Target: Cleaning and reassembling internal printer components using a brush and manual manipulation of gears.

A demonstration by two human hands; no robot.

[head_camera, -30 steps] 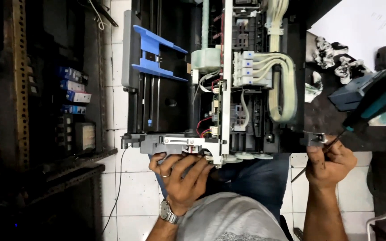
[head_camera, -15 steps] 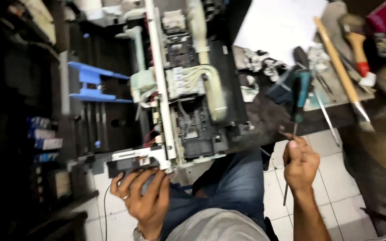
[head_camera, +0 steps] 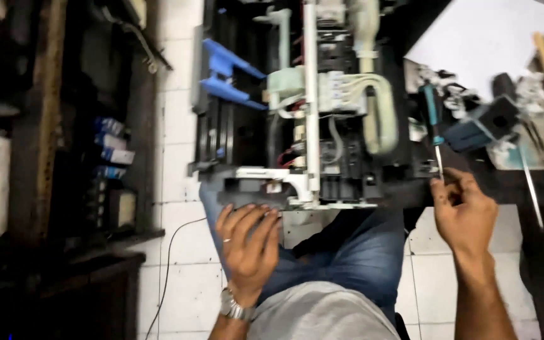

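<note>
On the person's lap rests an opened printer chassis [head_camera: 310, 145], its near edge over the jeans. Left hand [head_camera: 247, 245], fingers spread and released, presses the grey front rail [head_camera: 266, 186]. Right hand [head_camera: 464, 211] pinches the tip of a blue-handled screwdriver [head_camera: 434, 123] at the right corner. Steadying the frame firmly and keeping the driver straight would likely prevent slipping.

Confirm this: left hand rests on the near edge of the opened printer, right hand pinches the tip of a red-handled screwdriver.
One detail is off. The head view shows the screwdriver has a blue handle, not red. The left hand does rest on the opened printer, and the right hand pinches the tip.
</note>
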